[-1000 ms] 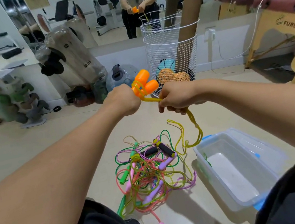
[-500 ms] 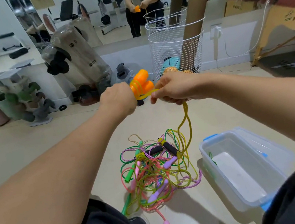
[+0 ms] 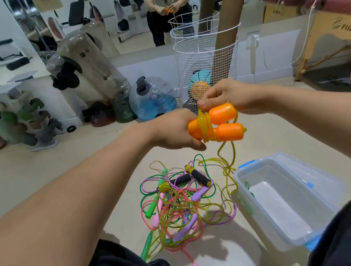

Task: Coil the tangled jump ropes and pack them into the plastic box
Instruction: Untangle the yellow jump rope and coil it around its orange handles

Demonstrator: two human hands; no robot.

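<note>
The left hand [image 3: 170,133] grips the two fat orange plastic handles [image 3: 220,125] side by side, held over the floor above the pile. The right hand [image 3: 231,97] pinches the translucent yellow rope [image 3: 205,125], a few glossy loops already round them. Best keep each turn snug and feed the slack free of the multicoloured tangled ropes [image 3: 178,205] lying just beside the empty clear plastic box [image 3: 323,207].

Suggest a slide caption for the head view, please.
Both hands wind yellow cord around two orange handles above the tangled ropes and open plastic box.
</note>
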